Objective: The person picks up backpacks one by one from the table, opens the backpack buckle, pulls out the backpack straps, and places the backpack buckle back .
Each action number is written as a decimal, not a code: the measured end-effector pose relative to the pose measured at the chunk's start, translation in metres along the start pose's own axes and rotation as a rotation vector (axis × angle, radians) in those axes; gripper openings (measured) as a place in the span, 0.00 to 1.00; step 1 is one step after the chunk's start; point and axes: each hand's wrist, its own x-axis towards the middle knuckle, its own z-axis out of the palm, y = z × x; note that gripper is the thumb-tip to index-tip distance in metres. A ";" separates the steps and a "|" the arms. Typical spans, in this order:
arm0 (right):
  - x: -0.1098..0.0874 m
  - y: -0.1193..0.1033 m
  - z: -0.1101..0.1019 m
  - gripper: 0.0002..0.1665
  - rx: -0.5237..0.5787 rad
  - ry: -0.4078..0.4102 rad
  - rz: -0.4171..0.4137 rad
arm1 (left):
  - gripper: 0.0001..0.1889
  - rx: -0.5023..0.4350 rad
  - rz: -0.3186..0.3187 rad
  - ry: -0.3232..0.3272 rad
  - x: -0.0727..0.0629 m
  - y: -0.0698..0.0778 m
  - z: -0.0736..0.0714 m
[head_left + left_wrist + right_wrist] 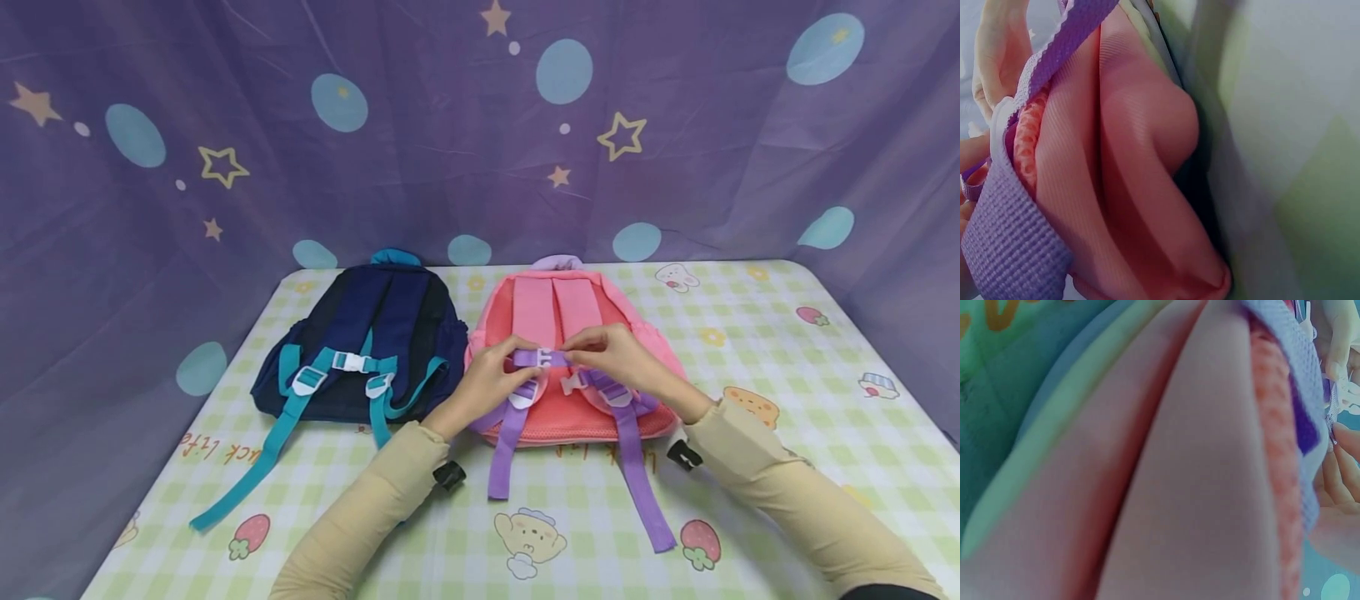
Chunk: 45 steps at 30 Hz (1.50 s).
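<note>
A pink backpack (600,425) with purple straps lies with its shoulder straps upward. Above its middle, my left hand (487,379) pinches the left end of a short purple chest strap (525,358). My right hand (618,354) pinches the strap's other end. Between the fingertips sits a white plastic buckle piece (544,357); how it is joined is too small to tell. Just below hangs a pale pink buckle piece (573,382). The right wrist view catches fingers (1344,472) at purple webbing by the edge. Purple webbing (1016,231) partly covers the fingers in the left wrist view.
Left of the pink backpack lies a navy backpack (405,333) with teal straps, its white chest buckle (349,362) fastened. Loose purple strap ends (641,492) and a teal strap end (240,496) trail over the checked tablecloth (787,375). A purple curtain (465,167) hangs behind.
</note>
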 end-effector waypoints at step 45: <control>0.001 -0.005 0.008 0.11 0.157 0.029 0.026 | 0.14 0.005 0.087 0.026 0.004 -0.001 0.005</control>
